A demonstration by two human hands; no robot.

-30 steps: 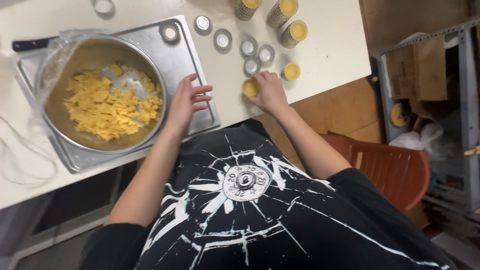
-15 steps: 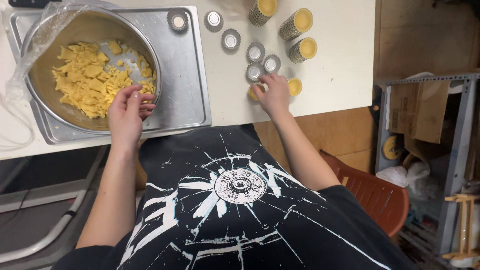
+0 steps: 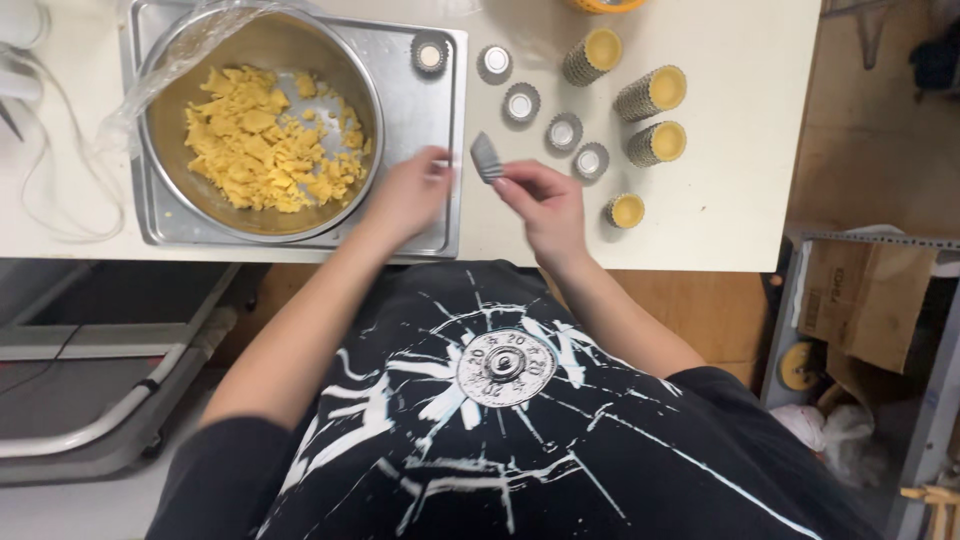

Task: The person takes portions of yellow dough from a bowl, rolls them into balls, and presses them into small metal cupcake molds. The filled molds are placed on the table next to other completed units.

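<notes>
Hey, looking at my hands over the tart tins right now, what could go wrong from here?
1. The right hand pinches one small fluted metal tart tin by its edge, tilted in the air; it could slip and fall onto the white table.
2. The filled fluted tin with yellow dough sits close to the table's near edge, beside the right wrist; a stray nudge might knock it off.
3. The left hand hovers by the rim of the round metal bowl of yellow dough pieces; a bump might scatter crumbs.

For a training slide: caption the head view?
Right hand lifts an empty fluted tart mould; left hand beside the bowl of yellow dough.
</notes>
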